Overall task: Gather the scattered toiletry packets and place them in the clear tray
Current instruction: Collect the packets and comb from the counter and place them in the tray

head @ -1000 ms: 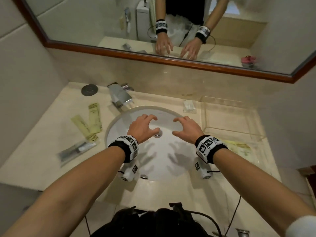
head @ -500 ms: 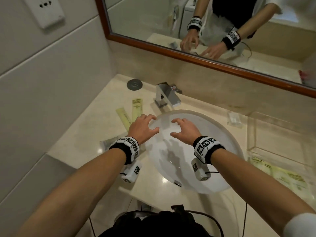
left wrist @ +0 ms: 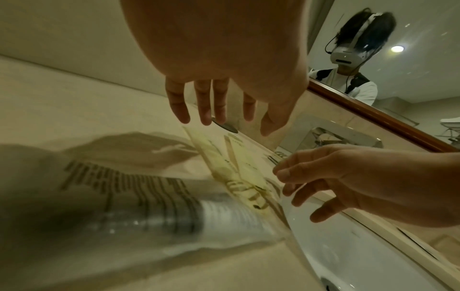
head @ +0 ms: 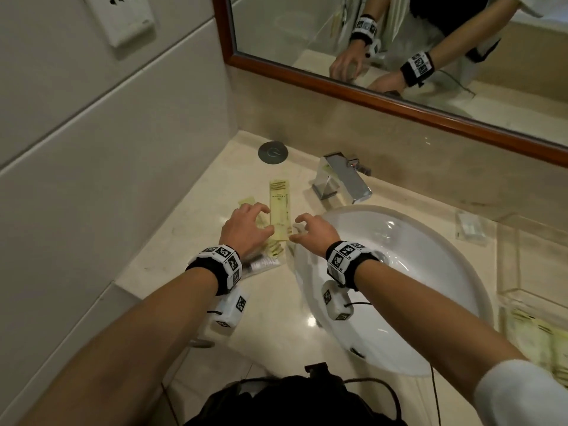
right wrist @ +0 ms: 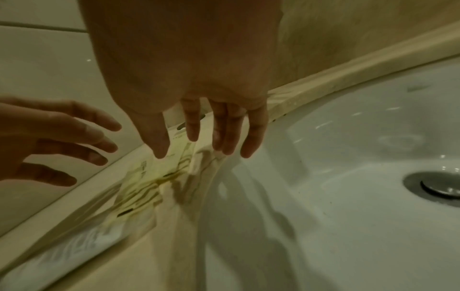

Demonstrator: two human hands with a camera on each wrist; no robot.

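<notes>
Two pale yellow packets lie on the counter left of the sink: a long one (head: 279,210) and a second (head: 246,200) partly hidden under my left hand (head: 258,220). A clear packet with a silvery tube (head: 265,264) lies just below that wrist. My right hand (head: 296,229) hovers beside the long packet's near end. Both hands have spread, loosely bent fingers and hold nothing. In the left wrist view the left fingers (left wrist: 206,110) hang above the yellow packets (left wrist: 236,167). The clear tray (head: 536,290) stands at the far right.
The white basin (head: 415,272) sits right of the hands, the chrome tap (head: 341,179) behind it. A small white packet (head: 469,227) lies by the tray and more yellow packets (head: 536,333) in front of it. A round grey cap (head: 273,152) is near the wall.
Both hands have moved left from above the basin to above the yellow packets on the counter. The head view has swung left with them.
</notes>
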